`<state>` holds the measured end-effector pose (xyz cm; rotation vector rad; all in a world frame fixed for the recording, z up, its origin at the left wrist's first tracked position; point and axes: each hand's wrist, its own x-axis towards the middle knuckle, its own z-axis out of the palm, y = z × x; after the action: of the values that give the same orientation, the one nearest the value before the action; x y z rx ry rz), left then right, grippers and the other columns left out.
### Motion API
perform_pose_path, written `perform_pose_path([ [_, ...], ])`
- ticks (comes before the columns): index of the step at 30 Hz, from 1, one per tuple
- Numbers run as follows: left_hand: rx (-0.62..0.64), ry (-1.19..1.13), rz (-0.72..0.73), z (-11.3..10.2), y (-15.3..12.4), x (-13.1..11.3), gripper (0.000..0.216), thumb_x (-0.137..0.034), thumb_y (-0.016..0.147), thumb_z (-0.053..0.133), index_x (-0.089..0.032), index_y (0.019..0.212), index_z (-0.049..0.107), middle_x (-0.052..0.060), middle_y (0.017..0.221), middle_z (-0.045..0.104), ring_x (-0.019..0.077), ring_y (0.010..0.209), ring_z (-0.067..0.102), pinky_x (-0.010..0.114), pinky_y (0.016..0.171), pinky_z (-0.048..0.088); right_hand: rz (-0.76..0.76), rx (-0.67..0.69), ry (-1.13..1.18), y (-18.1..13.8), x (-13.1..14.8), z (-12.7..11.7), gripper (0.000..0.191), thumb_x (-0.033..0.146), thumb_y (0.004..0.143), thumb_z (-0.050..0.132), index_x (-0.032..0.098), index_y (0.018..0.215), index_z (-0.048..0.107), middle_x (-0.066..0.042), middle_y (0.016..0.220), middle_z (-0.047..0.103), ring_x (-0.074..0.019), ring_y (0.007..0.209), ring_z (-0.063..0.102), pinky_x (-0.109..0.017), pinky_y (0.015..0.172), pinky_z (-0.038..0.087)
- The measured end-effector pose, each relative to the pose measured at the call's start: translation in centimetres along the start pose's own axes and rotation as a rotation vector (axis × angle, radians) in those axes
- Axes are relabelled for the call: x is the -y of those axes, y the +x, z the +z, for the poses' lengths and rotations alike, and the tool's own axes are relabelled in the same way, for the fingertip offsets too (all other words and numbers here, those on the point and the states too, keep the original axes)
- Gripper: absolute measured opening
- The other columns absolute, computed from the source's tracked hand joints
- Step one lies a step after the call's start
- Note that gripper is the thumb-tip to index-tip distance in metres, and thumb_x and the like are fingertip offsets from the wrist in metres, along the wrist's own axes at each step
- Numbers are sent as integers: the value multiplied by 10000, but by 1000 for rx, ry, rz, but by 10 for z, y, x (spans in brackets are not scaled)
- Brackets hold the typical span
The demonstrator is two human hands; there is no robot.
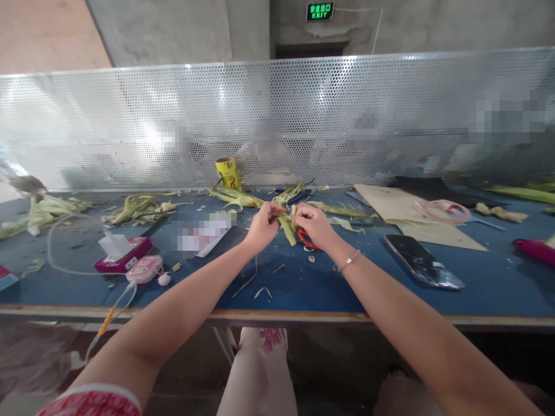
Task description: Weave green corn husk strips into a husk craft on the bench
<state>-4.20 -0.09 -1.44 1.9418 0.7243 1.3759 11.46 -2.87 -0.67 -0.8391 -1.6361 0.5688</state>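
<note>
Over the middle of the blue table, my left hand (264,225) pinches a pale green strip of corn husk (287,227) between thumb and fingers. My right hand (316,224) has its fingers closed on the same husk from the other side, so the hands almost meet. The strip's lower end points down toward me. Red loop handles (302,236), like those of scissors, show partly under my right hand. Just behind the hands lies a bunch of husk leaves (243,198). My fingertips partly cover the held piece.
A yellow can (228,173) stands by the perforated metal screen (303,115). Husk scraps (139,209) lie left, near a magenta box (130,257) and a pink case (145,269) with a white cable. Right are a phone (422,262), brown paper (451,236) and a pinkish ring-shaped roll (442,212).
</note>
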Motion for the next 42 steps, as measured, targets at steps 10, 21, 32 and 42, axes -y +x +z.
perform_pose_path([
  [10,-212,244,-108,-5,-5,-32,54,-128,645,539,-173,671,524,-19,655,537,94,571,460,250,589,394,-43,-125,-30,2,-3,-2,277,282,723,561,203,505,409,-15,722,488,-152,706,466,-312,678,369],
  [21,-50,-408,-380,-1,-1,-18,243,-312,645,717,-146,754,578,-18,670,586,82,597,528,218,563,441,-76,-63,-27,0,0,-3,283,299,756,576,199,519,458,-31,772,510,-165,737,494,-334,701,384],
  [32,-61,-406,-344,5,0,-15,243,-264,649,721,-152,796,563,-37,687,556,67,627,508,217,613,443,-2,-131,13,4,-12,-1,250,208,694,553,199,484,419,-4,675,486,-143,674,468,-302,653,354],
  [42,-112,-399,-369,8,-3,-13,340,-396,611,765,-133,729,585,-36,602,536,54,533,477,197,518,385,-46,-93,-132,2,-9,-1,249,212,706,547,194,497,415,-6,694,486,-136,659,445,-299,641,336],
])
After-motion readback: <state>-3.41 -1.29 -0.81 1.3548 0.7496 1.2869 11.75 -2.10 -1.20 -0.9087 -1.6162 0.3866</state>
